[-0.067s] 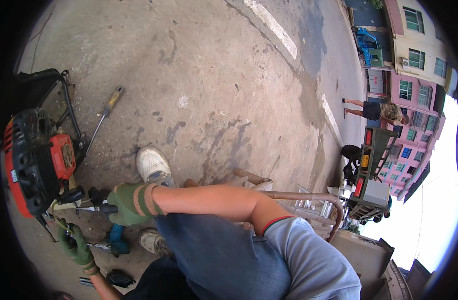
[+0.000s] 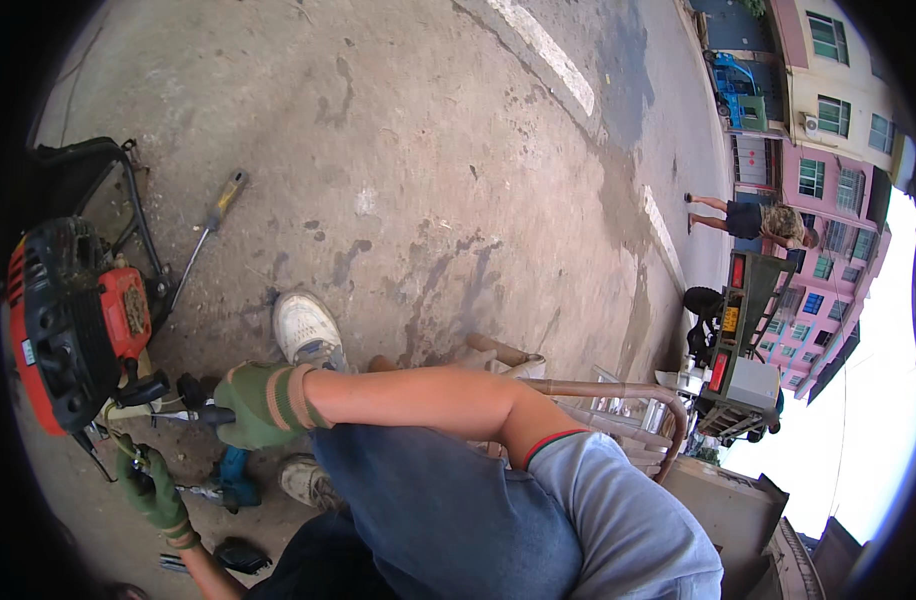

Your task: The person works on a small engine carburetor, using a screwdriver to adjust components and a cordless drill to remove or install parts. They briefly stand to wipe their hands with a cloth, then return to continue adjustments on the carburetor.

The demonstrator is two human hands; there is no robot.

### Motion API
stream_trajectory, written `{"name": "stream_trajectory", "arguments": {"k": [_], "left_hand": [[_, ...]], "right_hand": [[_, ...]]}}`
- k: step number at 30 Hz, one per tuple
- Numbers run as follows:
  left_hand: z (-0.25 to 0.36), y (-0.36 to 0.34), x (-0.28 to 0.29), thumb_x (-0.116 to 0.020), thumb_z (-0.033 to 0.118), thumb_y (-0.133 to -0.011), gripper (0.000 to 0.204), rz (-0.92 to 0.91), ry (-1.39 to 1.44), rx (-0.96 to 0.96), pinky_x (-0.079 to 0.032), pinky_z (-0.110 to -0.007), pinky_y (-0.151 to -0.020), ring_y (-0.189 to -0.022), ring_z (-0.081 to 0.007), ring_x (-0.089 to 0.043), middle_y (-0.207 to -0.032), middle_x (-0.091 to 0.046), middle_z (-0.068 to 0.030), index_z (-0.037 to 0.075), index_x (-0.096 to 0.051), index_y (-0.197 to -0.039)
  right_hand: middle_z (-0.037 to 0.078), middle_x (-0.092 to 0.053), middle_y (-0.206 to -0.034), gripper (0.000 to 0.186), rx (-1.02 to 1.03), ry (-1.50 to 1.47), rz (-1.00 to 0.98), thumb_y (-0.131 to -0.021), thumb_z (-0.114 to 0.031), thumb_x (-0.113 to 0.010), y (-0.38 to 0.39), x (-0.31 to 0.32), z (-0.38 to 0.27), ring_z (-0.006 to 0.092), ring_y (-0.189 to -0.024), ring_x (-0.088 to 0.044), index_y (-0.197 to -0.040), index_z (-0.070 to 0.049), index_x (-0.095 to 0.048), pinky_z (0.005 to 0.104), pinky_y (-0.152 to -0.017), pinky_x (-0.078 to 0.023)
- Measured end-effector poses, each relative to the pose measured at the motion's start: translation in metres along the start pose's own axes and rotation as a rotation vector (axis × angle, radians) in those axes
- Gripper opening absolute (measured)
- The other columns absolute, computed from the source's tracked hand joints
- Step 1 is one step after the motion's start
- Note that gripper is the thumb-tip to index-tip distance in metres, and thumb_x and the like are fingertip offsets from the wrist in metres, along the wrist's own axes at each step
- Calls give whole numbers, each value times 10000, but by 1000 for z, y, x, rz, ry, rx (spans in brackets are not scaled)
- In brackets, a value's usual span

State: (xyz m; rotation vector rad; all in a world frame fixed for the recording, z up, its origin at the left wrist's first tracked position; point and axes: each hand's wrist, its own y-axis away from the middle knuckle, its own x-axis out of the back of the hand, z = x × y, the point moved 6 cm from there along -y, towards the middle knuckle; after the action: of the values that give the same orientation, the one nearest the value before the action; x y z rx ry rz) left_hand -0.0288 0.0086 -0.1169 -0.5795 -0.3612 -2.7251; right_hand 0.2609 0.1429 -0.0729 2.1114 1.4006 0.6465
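At lower left, the gloved left grip [image 2: 156, 492] pinches a small blurred part [image 2: 138, 461]; the gloved right grip [image 2: 256, 406] closes round a dark-handled tool [image 2: 216, 414], both just beside a red-and-black engine [image 2: 76, 330]. Past them, a screwdriver [image 2: 218, 214] lies on concrete [image 2: 428, 150]; farther, a person [image 2: 753, 220] stands near a truck [image 2: 730, 340].

Stained concrete ground [image 2: 428, 150] spreads beneath both hands. Well apart from the right hand [image 2: 253, 405] lies a screwdriver [image 2: 214, 222] with a yellow-and-black handle. 2 pale shoes [image 2: 306, 325] rest near that hand, 1 on either side. A teal tool [image 2: 237, 480] lies between the 2 hands; a black object [image 2: 241, 556] lies near the left hand [image 2: 156, 492], beside its wrist. A red-and-black machine [image 2: 73, 320] rests just beyond both.
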Motion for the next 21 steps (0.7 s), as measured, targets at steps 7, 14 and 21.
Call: {"name": "stream_trajectory", "arguments": {"k": [7,14,21], "left_hand": [[-2,2,-3,-653,25,-978,513,-70,42,-41,-458,-282,-925,-1050,-131,-546,-1268,-596,-49,-16,-490,-1463],[8,-6,3,-661,47,-982,496,-31,-23,-65,-458,-267,-887,-1010,-112,-531,-1278,-594,-44,-5,-513,-1452],[25,-3,-7,-676,54,-964,465,-108,-10,-58,-465,-267,-848,-976,-111,-528,-1288,-607,-46,-7,-546,-1407]], "right_hand": [[244,-704,-886,398,48,14,37,-874,-320,-665,1,0,-1,395,-840,-699,-1030,46,-681,476,-778,-553],[245,-704,-875,404,43,-7,41,-858,-332,-684,2,1,1,402,-853,-701,-1018,39,-693,475,-789,-554],[255,-713,-983,456,31,-10,-16,-858,-346,-680,6,6,-3,406,-930,-705,-1075,55,-691,476,-832,-554]]}}
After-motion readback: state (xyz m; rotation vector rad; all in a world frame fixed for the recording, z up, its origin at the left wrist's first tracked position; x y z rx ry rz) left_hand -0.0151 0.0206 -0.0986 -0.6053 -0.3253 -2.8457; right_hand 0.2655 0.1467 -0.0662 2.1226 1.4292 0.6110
